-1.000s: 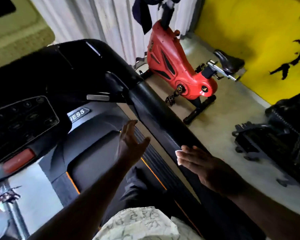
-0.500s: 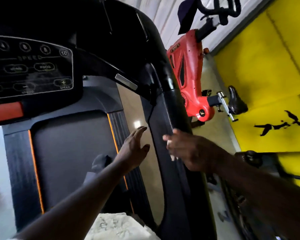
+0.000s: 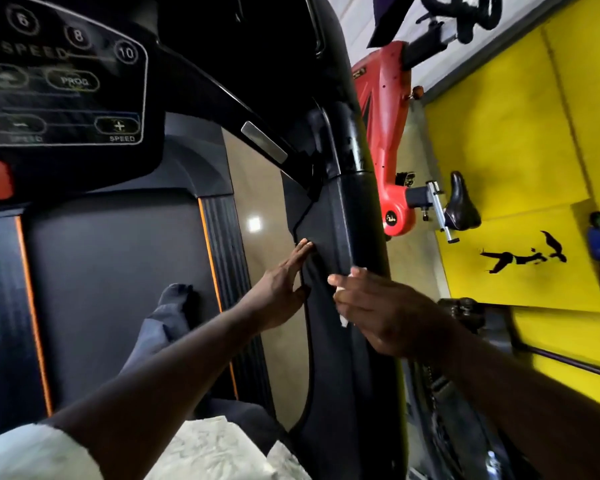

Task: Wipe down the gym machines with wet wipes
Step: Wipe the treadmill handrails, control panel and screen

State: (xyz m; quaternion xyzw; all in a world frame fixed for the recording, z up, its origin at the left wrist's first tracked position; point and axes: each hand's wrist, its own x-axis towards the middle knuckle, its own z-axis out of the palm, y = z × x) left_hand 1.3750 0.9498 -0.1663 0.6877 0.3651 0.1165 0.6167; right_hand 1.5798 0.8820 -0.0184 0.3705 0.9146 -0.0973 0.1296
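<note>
Right hand (image 3: pixel 385 313) presses wipe (image 3: pixel 342 321) flat on treadmill handrail (image 3: pixel 354 220); left hand (image 3: pixel 281 285) flat, released.

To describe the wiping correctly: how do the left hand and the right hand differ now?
The left hand is bare; the right hand presses a white wipe. The left hand lies flat on the inner side of the handrail, the right hand on its top. Both touch the same handrail.

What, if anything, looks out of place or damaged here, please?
Nothing looks damaged or spilled. The right hand presses a white wipe on the treadmill's side rail, left hand flat beside it. One stray item: a dark cloth draped on the red bike.
</note>
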